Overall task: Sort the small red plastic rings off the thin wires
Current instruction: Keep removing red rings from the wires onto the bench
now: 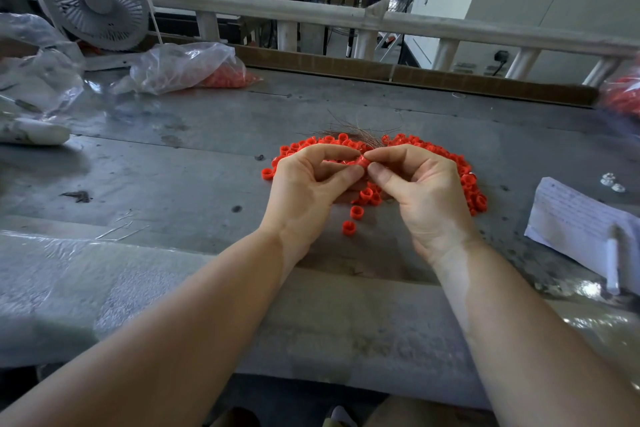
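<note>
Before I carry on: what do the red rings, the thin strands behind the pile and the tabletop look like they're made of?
Red rings: likely moulded plastic, opaque with a slight sheen and uniform colour. Thin strands: look like fine metal wire, brownish, stiff and splaying out; too thin to be sure. Tabletop: probably sheet metal, dull grey, scuffed and stained with soft reflections. Both hands, left hand and right hand, pinch one ring.

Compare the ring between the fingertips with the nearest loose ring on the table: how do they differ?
The held ring is pinched between left hand and right hand; the loose ring lies untouched. The held ring sits above the pile; the loose ring lies apart, nearer. Both are small and red.
</note>
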### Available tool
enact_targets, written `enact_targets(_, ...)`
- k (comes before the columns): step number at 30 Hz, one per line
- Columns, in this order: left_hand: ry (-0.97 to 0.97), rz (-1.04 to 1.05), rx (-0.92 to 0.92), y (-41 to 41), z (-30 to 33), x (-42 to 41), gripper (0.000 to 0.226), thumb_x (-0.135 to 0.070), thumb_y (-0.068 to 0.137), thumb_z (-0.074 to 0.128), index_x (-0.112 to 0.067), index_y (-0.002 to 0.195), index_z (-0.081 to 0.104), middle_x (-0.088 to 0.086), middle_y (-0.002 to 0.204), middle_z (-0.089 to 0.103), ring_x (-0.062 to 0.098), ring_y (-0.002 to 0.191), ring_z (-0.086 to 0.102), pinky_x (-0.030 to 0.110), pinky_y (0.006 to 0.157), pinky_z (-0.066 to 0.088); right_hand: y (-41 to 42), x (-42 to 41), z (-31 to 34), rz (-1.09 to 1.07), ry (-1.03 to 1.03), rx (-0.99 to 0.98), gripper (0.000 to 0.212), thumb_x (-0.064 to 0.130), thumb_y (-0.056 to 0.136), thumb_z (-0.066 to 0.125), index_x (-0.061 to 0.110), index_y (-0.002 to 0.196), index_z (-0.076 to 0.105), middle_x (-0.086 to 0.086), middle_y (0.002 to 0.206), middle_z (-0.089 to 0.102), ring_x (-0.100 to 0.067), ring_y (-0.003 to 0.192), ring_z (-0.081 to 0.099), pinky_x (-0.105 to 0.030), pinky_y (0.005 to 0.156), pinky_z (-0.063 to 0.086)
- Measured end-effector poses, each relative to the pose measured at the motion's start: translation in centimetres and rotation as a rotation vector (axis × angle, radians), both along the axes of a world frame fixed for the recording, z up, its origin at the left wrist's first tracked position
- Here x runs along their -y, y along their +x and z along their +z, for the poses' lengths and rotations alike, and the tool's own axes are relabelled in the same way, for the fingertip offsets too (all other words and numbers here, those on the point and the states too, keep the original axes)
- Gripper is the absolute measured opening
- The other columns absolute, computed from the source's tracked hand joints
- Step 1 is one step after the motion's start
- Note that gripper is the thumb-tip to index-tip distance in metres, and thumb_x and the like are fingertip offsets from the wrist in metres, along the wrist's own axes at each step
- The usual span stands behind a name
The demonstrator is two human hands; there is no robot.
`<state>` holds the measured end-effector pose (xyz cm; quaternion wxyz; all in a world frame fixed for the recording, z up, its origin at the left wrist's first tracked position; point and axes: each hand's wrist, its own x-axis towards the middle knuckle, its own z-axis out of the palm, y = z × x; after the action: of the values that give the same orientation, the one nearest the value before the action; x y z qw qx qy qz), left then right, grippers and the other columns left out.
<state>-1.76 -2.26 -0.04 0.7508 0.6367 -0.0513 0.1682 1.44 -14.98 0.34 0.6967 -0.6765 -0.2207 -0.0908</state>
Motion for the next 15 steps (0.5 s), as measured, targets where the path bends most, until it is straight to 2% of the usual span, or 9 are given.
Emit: enact_targets(15, 0.004, 0.051, 0.050, -0.11, 0.15, 0.08, 0.019, 0.009, 0.077, 0.065, -0.008, 0.071, 0.059, -0.001, 0.057, 0.068, 0.011, 0.057, 0.067, 0.019, 0.055, 0.053, -0.10, -0.09, 0.13, 0.008, 0.004, -0.004, 0.025, -0.002, 0.079, 0.066, 0.022, 0.073, 0.069, 0.008, 0.071, 0.071, -0.005, 0.074, 0.065, -0.016, 0.069, 0.048)
